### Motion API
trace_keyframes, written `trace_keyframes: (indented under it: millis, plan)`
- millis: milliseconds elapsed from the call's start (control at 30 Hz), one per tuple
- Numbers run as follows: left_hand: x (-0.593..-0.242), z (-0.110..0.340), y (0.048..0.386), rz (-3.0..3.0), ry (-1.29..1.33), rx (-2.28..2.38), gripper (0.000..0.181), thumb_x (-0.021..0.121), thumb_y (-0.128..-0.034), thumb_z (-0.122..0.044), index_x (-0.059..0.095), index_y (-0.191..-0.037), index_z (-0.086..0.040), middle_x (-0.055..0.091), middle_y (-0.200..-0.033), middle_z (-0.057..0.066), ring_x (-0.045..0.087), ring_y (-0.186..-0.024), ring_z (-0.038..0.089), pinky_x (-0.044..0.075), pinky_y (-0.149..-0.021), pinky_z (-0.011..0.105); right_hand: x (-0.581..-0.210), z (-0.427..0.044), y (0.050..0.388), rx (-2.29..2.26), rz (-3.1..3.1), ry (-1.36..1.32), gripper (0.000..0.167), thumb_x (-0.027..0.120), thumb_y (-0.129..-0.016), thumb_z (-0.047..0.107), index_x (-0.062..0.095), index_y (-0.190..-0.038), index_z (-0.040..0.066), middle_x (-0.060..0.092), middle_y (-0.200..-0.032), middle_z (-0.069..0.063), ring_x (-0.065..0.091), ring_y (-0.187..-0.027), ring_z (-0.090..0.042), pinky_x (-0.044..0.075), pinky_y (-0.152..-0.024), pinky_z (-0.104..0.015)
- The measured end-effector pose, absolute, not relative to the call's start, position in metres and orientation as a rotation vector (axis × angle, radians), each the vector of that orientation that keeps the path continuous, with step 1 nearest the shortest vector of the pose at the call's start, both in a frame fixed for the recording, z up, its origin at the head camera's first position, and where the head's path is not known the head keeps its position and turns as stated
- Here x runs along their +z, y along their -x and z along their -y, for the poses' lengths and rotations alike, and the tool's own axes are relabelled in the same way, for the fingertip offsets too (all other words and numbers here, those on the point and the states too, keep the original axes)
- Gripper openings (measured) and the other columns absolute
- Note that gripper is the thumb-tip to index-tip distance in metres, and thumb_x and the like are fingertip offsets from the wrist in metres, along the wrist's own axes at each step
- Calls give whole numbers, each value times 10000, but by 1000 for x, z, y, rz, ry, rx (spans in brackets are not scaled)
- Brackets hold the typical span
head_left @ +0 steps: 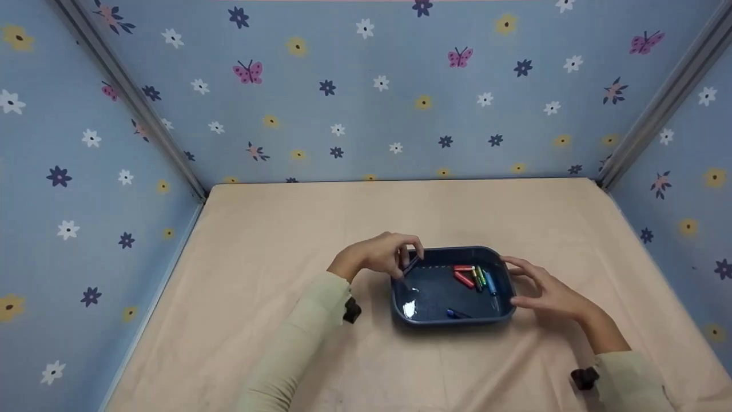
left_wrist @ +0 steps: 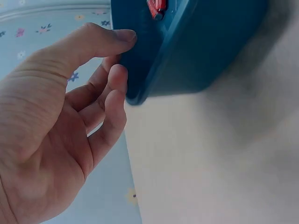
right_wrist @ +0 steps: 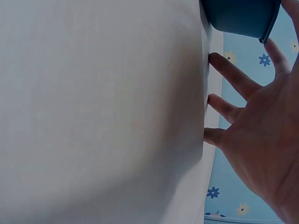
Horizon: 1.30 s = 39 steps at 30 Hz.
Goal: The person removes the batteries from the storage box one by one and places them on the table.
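A dark blue rectangular tray (head_left: 440, 322) with raised walls lies on the cloth-covered table. Inside it, towards the right, are several small coloured cylinders that look like batteries: red ones (head_left: 464, 279), green ones (head_left: 479, 277) and a blue one (head_left: 490, 282). Another dark blue one (head_left: 457, 313) lies by the front wall. My left hand (head_left: 389, 253) holds the tray's back left corner, thumb and bent fingers around the rim. At the right end, my right hand (head_left: 546, 292) touches the rim with thumb and index finger; its other fingertips (right_wrist: 216, 58) rest on the table.
A pale cream cloth (head_left: 274, 229) covers the table, with creases near the front right. Blue flowered panels (head_left: 366, 114) stand at the back and both sides, joined by grey metal posts (head_left: 143, 109). A black wrist device (head_left: 351, 310) sits at the left sleeve.
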<state>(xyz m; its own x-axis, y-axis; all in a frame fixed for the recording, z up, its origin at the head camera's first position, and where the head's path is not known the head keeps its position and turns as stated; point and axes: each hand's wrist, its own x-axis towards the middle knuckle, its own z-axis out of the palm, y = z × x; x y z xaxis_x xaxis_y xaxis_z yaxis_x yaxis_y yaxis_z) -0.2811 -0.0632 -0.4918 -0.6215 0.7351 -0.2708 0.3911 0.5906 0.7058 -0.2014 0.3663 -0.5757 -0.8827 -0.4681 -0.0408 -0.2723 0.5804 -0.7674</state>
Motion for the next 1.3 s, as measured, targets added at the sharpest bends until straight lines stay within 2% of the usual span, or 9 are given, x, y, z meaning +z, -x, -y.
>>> trace_keyframes:
  millis: [233, 433, 900, 1100, 1300]
  plan:
    - [-490, 88, 283, -2315, -882, 848, 570, 838, -902, 95, 689, -1398, -143, 766, -1126, 142, 693, -938, 207, 581, -847, 306, -575, -366, 201, -1185, -2568, 579, 884, 847, -996, 249, 389, -1751, 298, 521, -1722, -213, 451, -1589, -570, 176, -1203, -951]
    - [-489, 109, 283, -2334, -823, 890, 549, 838, -891, 92, 689, -1356, -159, 772, -1128, 145, 687, -890, 195, 563, -817, 300, -574, -365, 201, -1177, -2571, 579, 888, 863, -984, 267, 402, -1742, 303, 523, -1728, -196, 461, -1587, -560, 175, -1200, -953]
    - [-497, 150, 279, -2446, -704, 949, 535, 855, -904, 42, 676, -1358, -175, 791, -1158, 145, 713, -890, 208, 557, -841, 340, -574, -365, 201, -1192, -2564, 573, 886, 852, -991, 255, 395, -1748, 303, 516, -1728, -208, 437, -1593, -567, 181, -1200, -950]
    - [-509, 157, 266, -2592, -635, 979, 552, 847, -894, 8, 686, -1389, -172, 812, -1165, 122, 681, -818, 179, 503, -752, 325, -576, -364, 200, -1198, -2570, 578, 890, 853, -995, 247, 389, -1753, 301, 498, -1742, -200, 461, -1572, -563, 187, -1205, -944]
    - [-516, 157, 253, -2754, -497, 1024, 527, 875, -892, -41, 699, -1357, -214, 824, -1096, 83, 656, -773, 147, 460, -712, 307, -576, -364, 200, -1192, -2567, 569, 887, 850, -1003, 260, 381, -1755, 295, 437, -1777, -209, 461, -1590, -565, 183, -1203, -951]
